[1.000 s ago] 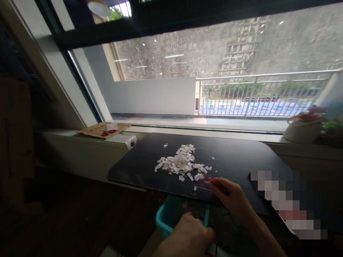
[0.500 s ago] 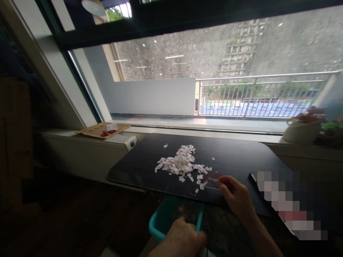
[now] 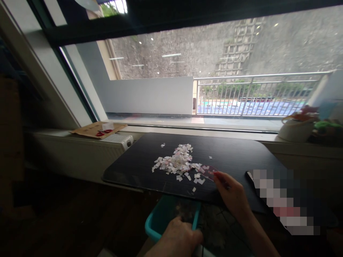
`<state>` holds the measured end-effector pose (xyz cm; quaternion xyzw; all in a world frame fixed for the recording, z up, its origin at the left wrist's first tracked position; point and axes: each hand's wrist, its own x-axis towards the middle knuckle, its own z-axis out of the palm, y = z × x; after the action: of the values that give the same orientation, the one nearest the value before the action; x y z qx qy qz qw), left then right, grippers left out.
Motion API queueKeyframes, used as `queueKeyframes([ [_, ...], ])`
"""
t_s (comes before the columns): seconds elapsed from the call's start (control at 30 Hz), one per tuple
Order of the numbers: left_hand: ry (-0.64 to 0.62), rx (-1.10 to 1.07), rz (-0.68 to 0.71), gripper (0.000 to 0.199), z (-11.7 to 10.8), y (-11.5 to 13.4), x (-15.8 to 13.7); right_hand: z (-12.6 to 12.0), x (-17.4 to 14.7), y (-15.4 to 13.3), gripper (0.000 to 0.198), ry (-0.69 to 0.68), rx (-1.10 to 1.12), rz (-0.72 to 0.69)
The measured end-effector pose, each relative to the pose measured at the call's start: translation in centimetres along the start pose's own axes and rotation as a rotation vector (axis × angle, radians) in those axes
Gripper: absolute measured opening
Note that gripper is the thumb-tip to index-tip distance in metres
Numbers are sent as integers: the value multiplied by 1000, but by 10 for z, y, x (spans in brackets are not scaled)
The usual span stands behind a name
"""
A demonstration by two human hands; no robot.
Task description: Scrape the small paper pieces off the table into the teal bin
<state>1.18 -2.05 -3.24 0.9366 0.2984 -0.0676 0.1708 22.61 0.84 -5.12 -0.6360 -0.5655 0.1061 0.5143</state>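
Note:
On the black tabletop [image 3: 227,150] lies a loose heap of small white paper scraps [image 3: 178,160], some with pink marks. My right hand [image 3: 233,192] pinches a thin, see-through, pinkish flat piece [image 3: 208,171] with a rounded edge; its exact kind does not show. That piece rests low over the table, touching or nearly touching the scraps on the heap's right side. Below the front edge, a turquoise bin [image 3: 154,228] stands partly under the table. My left hand [image 3: 178,235] is closed on the bin's near right rim, its fingertips partly hidden.
A pixelated flat object [image 3: 281,203] lies at the table's right side. To the left, red-handled scissors [image 3: 104,132] rest on brown cardboard [image 3: 85,129] beside a radiator [image 3: 118,141]. A white pot [image 3: 294,130] stands on the sill at right. A large window spans the back.
My right hand has moved the pinkish piece slightly away from me, closer to the scraps. The whole view has shifted a little. My left hand keeps its hold on the bin.

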Motion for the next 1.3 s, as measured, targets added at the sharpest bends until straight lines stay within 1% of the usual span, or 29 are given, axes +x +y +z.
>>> queueKeyframes([
  [0.1,11,-20,4,19,0,0,-1,-1,-1,-4,23,-13,-10,4],
  [0.23,17,-29,17,21,0,1,-3,-3,-3,-4,22,74,-13,66],
  [0.33,7,-15,-1,19,1,0,-3,-3,-3,-2,24,96,-9,80],
  [0.47,16,-11,-4,18,3,-1,-1,-3,-2,-3,24,17,-8,38],
  [0.53,24,-13,4,18,4,-1,-1,-4,-3,-6,21,2,4,42],
  [0.63,22,-13,7,19,3,-1,-2,-7,-5,-9,18,41,26,73],
  [0.83,10,-37,-9,16,0,1,-2,-8,-6,-10,16,71,60,46],
  [1.03,11,-47,-33,15,-2,3,-3,-8,-5,-10,16,122,61,79],
  [1.13,13,-40,-34,15,-3,5,-3,-9,-6,-11,14,111,63,76],
  [1.3,9,-25,-41,17,-4,5,-3,-10,-5,-14,15,23,62,63],
])
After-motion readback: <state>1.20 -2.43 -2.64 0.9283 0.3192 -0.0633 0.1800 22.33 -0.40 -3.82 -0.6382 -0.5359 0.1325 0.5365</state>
